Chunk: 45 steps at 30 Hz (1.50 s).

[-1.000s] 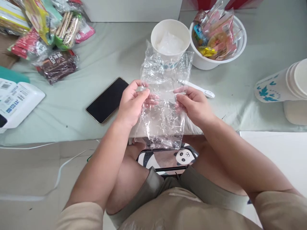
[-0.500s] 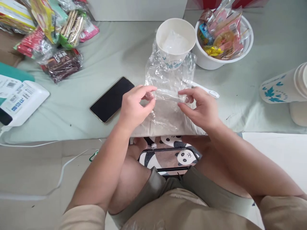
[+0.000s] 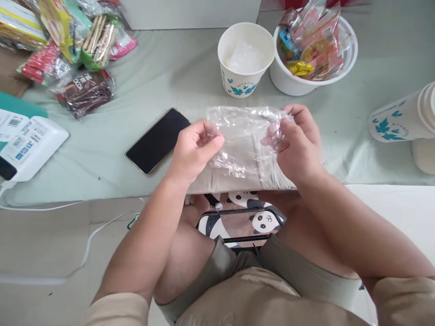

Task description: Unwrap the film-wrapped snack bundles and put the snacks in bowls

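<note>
A clear plastic bag (image 3: 243,140) is stretched between my two hands, above the front part of the cloth-covered table. My left hand (image 3: 199,147) pinches its left edge between thumb and fingers. The bag's right side is gripped by my right hand (image 3: 297,140), with fingers curled into the crinkled film. Just beyond the bag stands a white paper cup (image 3: 241,83) with blue leaf prints, upright, with translucent white material (image 3: 246,58) inside. A black phone (image 3: 158,140) lies left of my left hand.
A white tub (image 3: 295,86) holds wrapped snacks at the back right. Stacked paper cups (image 3: 390,122) lie at the far right. Snack packs (image 3: 86,90) fill the back left, with a white and teal bottle (image 3: 41,140) nearer. A pale box (image 3: 193,13) stands behind.
The bag has been drawn toward me, away from the cup, and spread flatter. My right hand has moved right and up and now grips its side. The white stick behind it is out of sight.
</note>
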Motion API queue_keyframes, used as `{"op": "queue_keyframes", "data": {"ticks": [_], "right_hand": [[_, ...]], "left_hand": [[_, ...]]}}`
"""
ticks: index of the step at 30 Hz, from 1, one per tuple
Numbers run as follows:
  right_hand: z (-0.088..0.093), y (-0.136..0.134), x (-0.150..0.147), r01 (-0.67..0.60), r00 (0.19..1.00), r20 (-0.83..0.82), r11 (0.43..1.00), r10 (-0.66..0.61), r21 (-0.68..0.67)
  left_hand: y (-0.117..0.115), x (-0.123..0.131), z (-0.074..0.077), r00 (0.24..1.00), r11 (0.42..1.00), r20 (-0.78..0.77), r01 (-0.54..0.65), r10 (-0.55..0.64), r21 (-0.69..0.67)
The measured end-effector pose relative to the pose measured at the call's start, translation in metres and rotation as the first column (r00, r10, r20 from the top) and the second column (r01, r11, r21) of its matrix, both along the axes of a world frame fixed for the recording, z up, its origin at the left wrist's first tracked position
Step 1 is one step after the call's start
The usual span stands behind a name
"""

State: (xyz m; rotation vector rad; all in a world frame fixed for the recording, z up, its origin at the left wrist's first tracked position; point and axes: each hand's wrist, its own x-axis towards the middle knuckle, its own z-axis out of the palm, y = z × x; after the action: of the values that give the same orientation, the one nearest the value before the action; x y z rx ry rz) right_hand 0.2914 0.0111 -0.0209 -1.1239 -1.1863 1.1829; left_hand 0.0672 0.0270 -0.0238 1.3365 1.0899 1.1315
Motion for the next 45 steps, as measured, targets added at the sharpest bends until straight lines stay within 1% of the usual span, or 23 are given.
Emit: {"op": "queue_keyframes", "data": {"ticks": [3, 6, 8, 10, 13, 16, 18, 21, 23, 27, 29, 32, 33, 34, 35, 36, 37, 38, 39, 41, 42, 43, 45], "right_hand": [[0.003, 0.002, -0.001, -0.129, 0.989, -0.098, 0.974, 0.113, -0.184], [0.005, 0.000, -0.004, -0.203, 0.979, -0.051, 0.937, 0.197, -0.283], [0.003, 0.001, -0.004, -0.180, 0.983, -0.015, 0.942, 0.183, -0.284], [-0.001, 0.004, -0.003, -0.179, 0.984, -0.023, 0.946, 0.179, -0.269], [-0.006, 0.009, -0.003, -0.229, 0.973, -0.043, 0.933, 0.226, -0.278], [-0.009, 0.013, -0.003, -0.212, 0.977, -0.063, 0.934, 0.203, -0.287], [-0.008, 0.015, -0.002, -0.193, 0.981, -0.065, 0.941, 0.182, -0.277], [-0.006, 0.017, 0.003, -0.201, 0.980, -0.051, 0.949, 0.194, -0.243], [-0.005, 0.017, 0.006, -0.196, 0.980, -0.001, 0.962, 0.200, -0.191], [-0.006, 0.012, 0.006, -0.199, 0.953, 0.207, 0.972, 0.223, -0.127], [-0.007, 0.011, 0.006, -0.178, 0.949, 0.243, 0.979, 0.198, -0.104], [-0.005, 0.014, 0.008, -0.173, 0.973, 0.142, 0.983, 0.180, -0.061], [-0.003, 0.015, 0.009, -0.224, 0.968, 0.098, 0.971, 0.231, -0.082], [0.001, 0.016, 0.009, -0.315, 0.944, 0.063, 0.941, 0.324, -0.124], [0.005, 0.016, 0.009, -0.428, 0.897, 0.039, 0.887, 0.441, -0.175], [0.009, 0.015, 0.009, -0.538, 0.830, 0.031, 0.812, 0.557, -0.226], [0.013, 0.014, 0.007, -0.619, 0.758, 0.042, 0.738, 0.651, -0.269], [0.016, 0.012, 0.005, -0.660, 0.703, 0.073, 0.687, 0.708, -0.305], [0.019, 0.010, 0.002, -0.662, 0.680, 0.113, 0.673, 0.725, -0.331], [0.020, 0.007, -0.004, -0.599, 0.717, 0.171, 0.723, 0.676, -0.345], [0.020, 0.006, -0.006, -0.564, 0.749, 0.174, 0.753, 0.640, -0.340], [0.018, 0.006, -0.008, -0.541, 0.774, 0.165, 0.773, 0.612, -0.331], [0.015, 0.007, -0.010, -0.520, 0.805, 0.142, 0.800, 0.576, -0.299]], "left_hand": [[0.003, 0.003, 0.003, 0.984, 0.987, 0.177, 0.021, 0.008, -0.162], [0.003, 0.005, 0.007, 0.974, 0.960, 0.223, 0.094, -0.034, -0.265], [0.002, 0.005, 0.009, 0.978, 0.931, 0.192, 0.148, -0.087, -0.333], [0.003, 0.003, 0.009, 0.987, 0.908, 0.109, 0.150, -0.116, -0.392], [0.007, -0.005, 0.006, 0.988, 0.901, 0.025, 0.148, -0.151, -0.408], [0.012, -0.014, 0.004, 0.974, 0.903, 0.076, 0.228, -0.216, -0.364], [0.014, -0.017, 0.004, 0.970, 0.919, 0.122, 0.240, -0.212, -0.313], [0.017, -0.018, 0.005, 0.969, 0.944, 0.172, 0.219, -0.180, -0.247], [0.020, -0.016, 0.005, 0.971, 0.951, 0.192, 0.185, -0.139, -0.247], [0.020, -0.012, 0.000, 0.992, 0.969, 0.124, 0.067, -0.038, -0.238], [0.018, -0.011, 0.000, 0.995, 0.978, 0.081, 0.078, -0.063, -0.192], [0.012, -0.011, 0.002, 0.981, 0.969, 0.061, 0.193, -0.186, -0.151], [0.011, -0.011, 0.002, 0.972, 0.961, 0.045, 0.234, -0.230, -0.145], [0.009, -0.011, 0.003, 0.964, 0.955, 0.022, 0.264, -0.264, -0.138], [0.009, -0.010, 0.002, 0.960, 0.953, -0.005, 0.276, -0.279, -0.126], [0.008, -0.010, 0.001, 0.962, 0.958, -0.039, 0.267, -0.272, -0.101], [0.009, -0.008, -0.001, 0.967, 0.970, -0.083, 0.235, -0.239, -0.061], [0.009, -0.007, -0.003, 0.975, 0.984, -0.134, 0.180, -0.179, -0.002], [0.009, -0.006, -0.005, 0.977, 0.991, -0.189, 0.117, -0.101, 0.072], [0.010, -0.004, -0.006, 0.954, 0.971, -0.296, 0.029, 0.043, 0.237], [0.009, -0.003, -0.005, 0.938, 0.953, -0.339, 0.031, 0.077, 0.301], [0.008, -0.003, -0.004, 0.925, 0.938, -0.374, 0.067, 0.069, 0.340], [0.005, -0.001, 0.001, 0.911, 0.918, -0.410, 0.201, -0.047, 0.341]]}}
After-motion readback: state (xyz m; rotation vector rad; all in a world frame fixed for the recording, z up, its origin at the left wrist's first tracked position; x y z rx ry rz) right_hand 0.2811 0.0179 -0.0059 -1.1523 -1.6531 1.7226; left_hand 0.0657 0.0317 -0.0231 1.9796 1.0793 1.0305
